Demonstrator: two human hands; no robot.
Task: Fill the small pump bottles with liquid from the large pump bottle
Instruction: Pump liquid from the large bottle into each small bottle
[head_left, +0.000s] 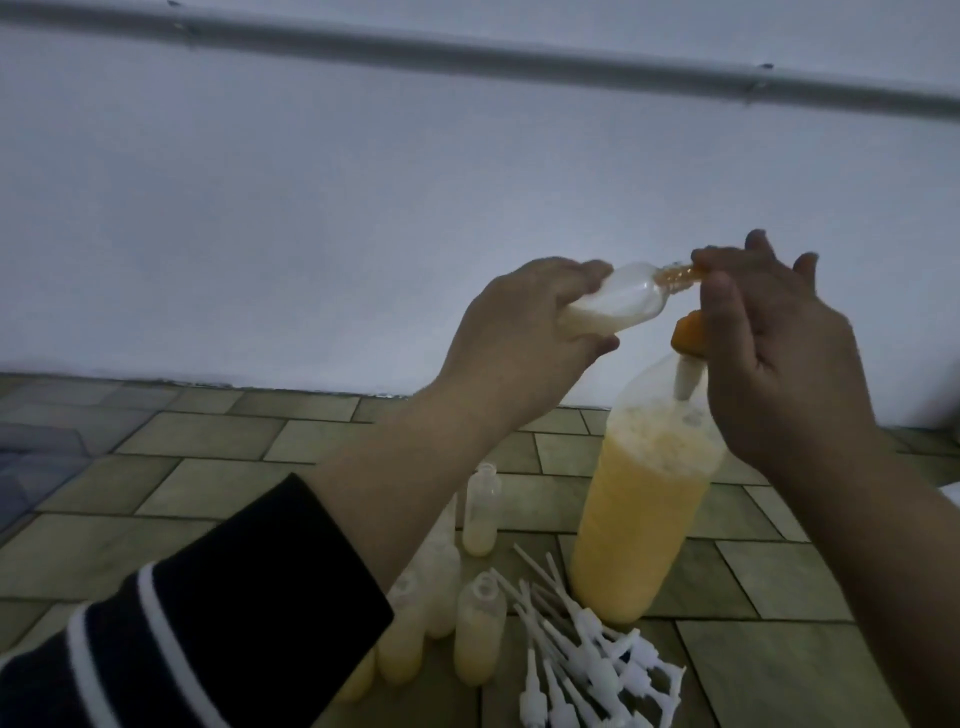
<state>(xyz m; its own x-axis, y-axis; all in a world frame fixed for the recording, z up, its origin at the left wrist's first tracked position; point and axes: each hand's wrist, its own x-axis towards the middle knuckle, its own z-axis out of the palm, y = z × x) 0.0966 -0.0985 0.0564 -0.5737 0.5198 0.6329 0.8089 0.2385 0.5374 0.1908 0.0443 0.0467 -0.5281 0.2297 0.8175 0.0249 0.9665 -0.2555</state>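
Note:
My left hand (524, 325) holds a small clear bottle (260, 304) tilted almost sideways, its open neck against the orange spout (693, 273) of the pump. Pale liquid lies in the small bottle's lower half. My right hand (779, 358) rests on top of the orange pump head (688, 335) of the large bottle (644, 499), which stands on the tiled floor and is mostly full of yellow-orange liquid. Several small open bottles (480, 629) with pale yellow liquid stand below my left forearm.
A heap of white pump tops with dip tubes (587, 654) lies on the tiled floor (208, 499) in front of the large bottle. A pale wall (363, 208) rises close behind. My dark striped sleeve (197, 639) covers part of the small bottles.

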